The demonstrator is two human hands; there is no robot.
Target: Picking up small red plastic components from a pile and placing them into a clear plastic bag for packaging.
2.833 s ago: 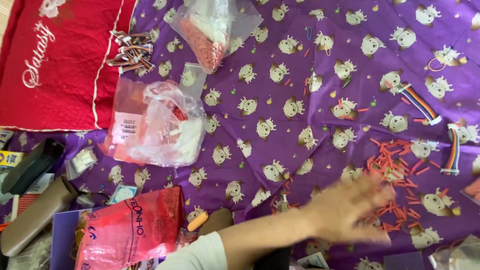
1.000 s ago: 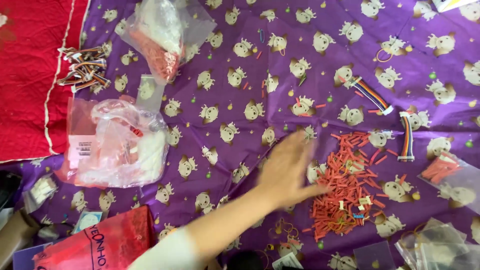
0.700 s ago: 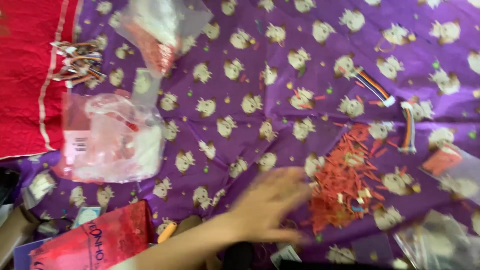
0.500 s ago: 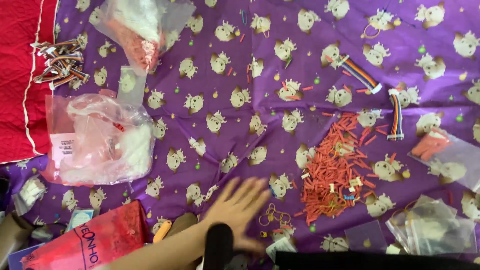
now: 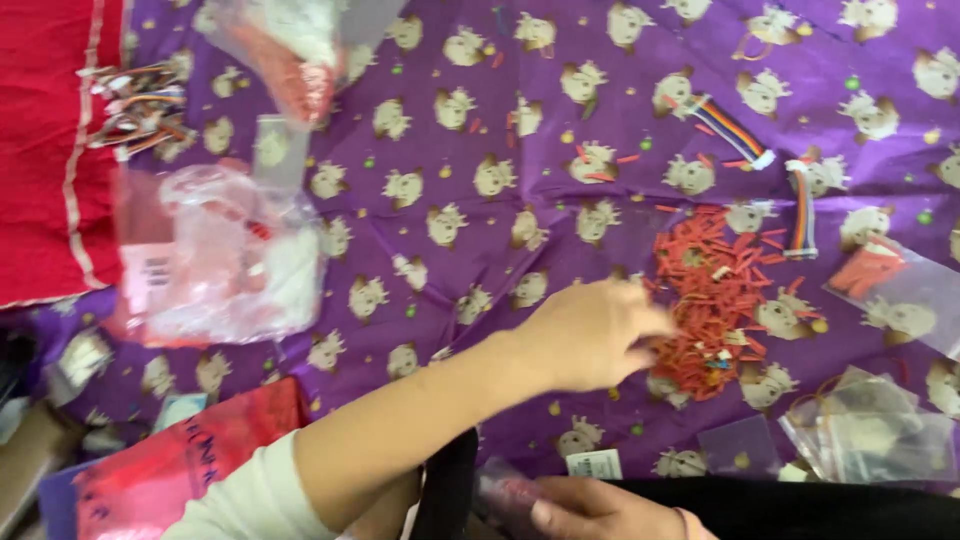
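On purple cloth (image 5: 480, 250): left hand (image 5: 585, 335) fingers curled, touching red pieces pile (image 5: 715, 300) edge; grasp unclear.

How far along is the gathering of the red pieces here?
Done: most red pieces sit in one pile on the purple cloth. In hand: the left hand reaches into the pile's edge, while the right hand waits at the bottom. Left: stray pieces lie scattered above the pile.

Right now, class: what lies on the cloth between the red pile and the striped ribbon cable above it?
Head view: only scattered red pieces on purple cloth, between red pile and ribbon cable.
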